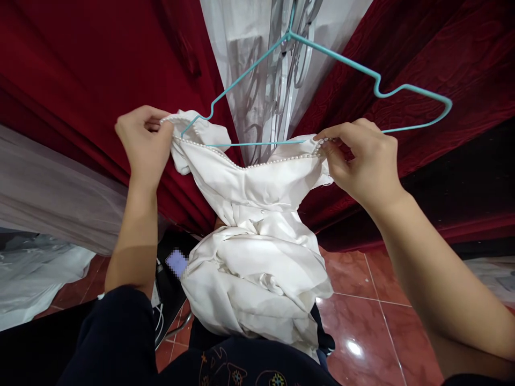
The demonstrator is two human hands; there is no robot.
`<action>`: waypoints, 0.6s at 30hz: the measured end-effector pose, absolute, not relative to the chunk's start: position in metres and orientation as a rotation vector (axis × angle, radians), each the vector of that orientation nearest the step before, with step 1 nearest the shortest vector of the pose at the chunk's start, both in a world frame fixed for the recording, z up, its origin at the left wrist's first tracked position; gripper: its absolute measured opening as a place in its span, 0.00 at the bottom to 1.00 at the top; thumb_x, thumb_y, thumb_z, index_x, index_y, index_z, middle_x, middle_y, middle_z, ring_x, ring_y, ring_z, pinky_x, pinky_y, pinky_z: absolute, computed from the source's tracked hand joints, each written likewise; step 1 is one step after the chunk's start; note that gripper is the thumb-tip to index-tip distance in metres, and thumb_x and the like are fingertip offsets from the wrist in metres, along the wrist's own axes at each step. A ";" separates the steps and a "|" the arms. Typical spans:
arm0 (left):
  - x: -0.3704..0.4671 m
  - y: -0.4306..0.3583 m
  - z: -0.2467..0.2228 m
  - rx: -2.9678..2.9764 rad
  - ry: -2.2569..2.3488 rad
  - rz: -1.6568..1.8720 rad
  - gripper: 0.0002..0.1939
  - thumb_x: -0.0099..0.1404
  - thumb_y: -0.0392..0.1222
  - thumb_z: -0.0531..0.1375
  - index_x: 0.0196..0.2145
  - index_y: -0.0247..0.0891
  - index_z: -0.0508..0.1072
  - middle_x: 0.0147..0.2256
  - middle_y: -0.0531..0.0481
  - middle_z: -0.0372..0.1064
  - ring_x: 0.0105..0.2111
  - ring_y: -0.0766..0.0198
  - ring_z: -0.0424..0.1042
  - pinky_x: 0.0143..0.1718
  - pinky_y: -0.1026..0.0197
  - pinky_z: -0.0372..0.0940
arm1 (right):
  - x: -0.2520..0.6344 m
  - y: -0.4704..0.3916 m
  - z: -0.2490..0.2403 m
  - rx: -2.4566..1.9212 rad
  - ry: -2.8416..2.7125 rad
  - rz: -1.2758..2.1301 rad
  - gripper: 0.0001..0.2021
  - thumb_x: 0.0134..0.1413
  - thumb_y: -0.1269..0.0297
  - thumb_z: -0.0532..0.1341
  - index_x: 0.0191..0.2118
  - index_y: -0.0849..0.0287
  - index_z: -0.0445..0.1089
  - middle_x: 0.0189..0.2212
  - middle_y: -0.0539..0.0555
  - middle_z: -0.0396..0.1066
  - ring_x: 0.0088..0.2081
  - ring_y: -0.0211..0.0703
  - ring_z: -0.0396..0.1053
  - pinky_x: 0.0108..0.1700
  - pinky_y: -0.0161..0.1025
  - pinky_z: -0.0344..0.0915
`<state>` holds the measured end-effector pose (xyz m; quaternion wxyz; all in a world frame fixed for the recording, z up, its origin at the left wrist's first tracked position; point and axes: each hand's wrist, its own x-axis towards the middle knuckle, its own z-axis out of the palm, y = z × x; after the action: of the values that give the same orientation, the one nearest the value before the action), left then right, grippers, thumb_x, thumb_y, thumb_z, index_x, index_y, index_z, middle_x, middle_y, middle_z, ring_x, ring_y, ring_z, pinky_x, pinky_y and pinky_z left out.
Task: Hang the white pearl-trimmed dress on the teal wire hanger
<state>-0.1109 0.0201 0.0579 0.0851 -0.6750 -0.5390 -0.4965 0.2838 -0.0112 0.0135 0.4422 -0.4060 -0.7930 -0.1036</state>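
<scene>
A white dress [261,187] with a beaded neckline hangs in front of me, its skirt bunched near my lap. My left hand [147,136] pinches the beaded edge at the left shoulder. At the opposite shoulder, my right hand [358,153] grips the beaded edge between thumb and fingers. A light blue hanger [333,53] is above the dress; its left end goes inside the left shoulder opening, and its right end sticks out beyond my right hand, outside the dress. The hanger's bottom bar crosses behind the neckline.
Red curtains [100,53] hang on both sides, with white fabric and a pale ornate metal frame [284,80] between them. A dark table [48,332] at the lower left bears cables. A purple blurred item [176,262] lies beside the skirt. Red floor tiles [354,321] show at the lower right.
</scene>
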 end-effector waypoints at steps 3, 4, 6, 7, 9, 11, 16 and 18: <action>-0.104 0.020 0.073 -2.007 -1.552 -1.507 0.13 0.74 0.48 0.60 0.43 0.37 0.80 0.39 0.48 0.81 0.39 0.59 0.80 0.40 0.49 0.71 | 0.282 -0.013 0.015 -0.994 -1.984 -0.251 0.09 0.64 0.67 0.58 0.42 0.58 0.77 0.35 0.55 0.76 0.36 0.44 0.70 0.40 0.40 0.65; -0.097 0.020 0.078 -2.008 -1.515 -1.524 0.12 0.74 0.48 0.60 0.43 0.38 0.80 0.39 0.49 0.81 0.39 0.59 0.80 0.40 0.50 0.72 | 0.281 -0.013 0.015 -0.986 -1.980 -0.248 0.09 0.64 0.68 0.58 0.42 0.58 0.77 0.34 0.55 0.76 0.35 0.43 0.70 0.39 0.40 0.64; -0.081 0.021 0.084 -2.060 -1.450 -1.537 0.09 0.73 0.46 0.61 0.42 0.41 0.80 0.38 0.50 0.81 0.39 0.60 0.80 0.40 0.51 0.73 | 0.279 -0.013 0.015 -0.960 -1.965 -0.223 0.09 0.64 0.69 0.59 0.42 0.59 0.78 0.33 0.55 0.75 0.34 0.41 0.69 0.38 0.38 0.63; -0.073 0.022 0.086 -2.101 -1.437 -1.530 0.08 0.72 0.45 0.61 0.41 0.43 0.80 0.38 0.50 0.81 0.39 0.60 0.80 0.39 0.51 0.72 | 0.279 -0.012 0.014 -0.944 -1.957 -0.208 0.09 0.63 0.70 0.59 0.42 0.59 0.78 0.33 0.54 0.75 0.34 0.40 0.69 0.37 0.37 0.63; -0.062 0.026 0.087 -2.257 -1.472 -1.441 0.07 0.72 0.45 0.61 0.40 0.47 0.81 0.39 0.50 0.82 0.40 0.58 0.80 0.40 0.51 0.72 | 0.278 -0.011 0.013 -0.935 -1.946 -0.204 0.09 0.63 0.70 0.59 0.42 0.59 0.78 0.33 0.54 0.75 0.33 0.40 0.68 0.37 0.37 0.62; -0.057 0.028 0.084 -2.365 -1.514 -1.361 0.09 0.72 0.48 0.61 0.41 0.47 0.81 0.40 0.49 0.81 0.42 0.56 0.80 0.44 0.49 0.73 | 0.279 -0.010 0.013 -0.956 -1.948 -0.230 0.09 0.64 0.69 0.58 0.42 0.59 0.77 0.33 0.54 0.75 0.34 0.40 0.69 0.39 0.38 0.63; -0.046 0.017 0.063 -2.321 -1.131 -1.708 0.13 0.79 0.42 0.53 0.53 0.47 0.77 0.52 0.46 0.75 0.55 0.56 0.75 0.60 0.50 0.69 | 0.280 -0.011 0.015 -1.053 -1.970 -0.167 0.09 0.65 0.66 0.58 0.43 0.56 0.76 0.34 0.56 0.74 0.37 0.46 0.71 0.41 0.44 0.68; -0.033 0.011 0.051 -2.336 -0.965 -1.674 0.13 0.80 0.43 0.52 0.51 0.46 0.76 0.50 0.45 0.74 0.55 0.55 0.74 0.60 0.50 0.68 | 0.277 -0.012 0.016 -1.094 -1.966 -0.131 0.09 0.65 0.67 0.57 0.44 0.54 0.75 0.35 0.56 0.75 0.38 0.48 0.72 0.43 0.47 0.70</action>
<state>-0.0334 0.0111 0.0510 0.0551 -0.7695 -0.3177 -0.5513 0.2774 -0.0119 0.0155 0.4294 -0.4383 -0.7879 -0.0524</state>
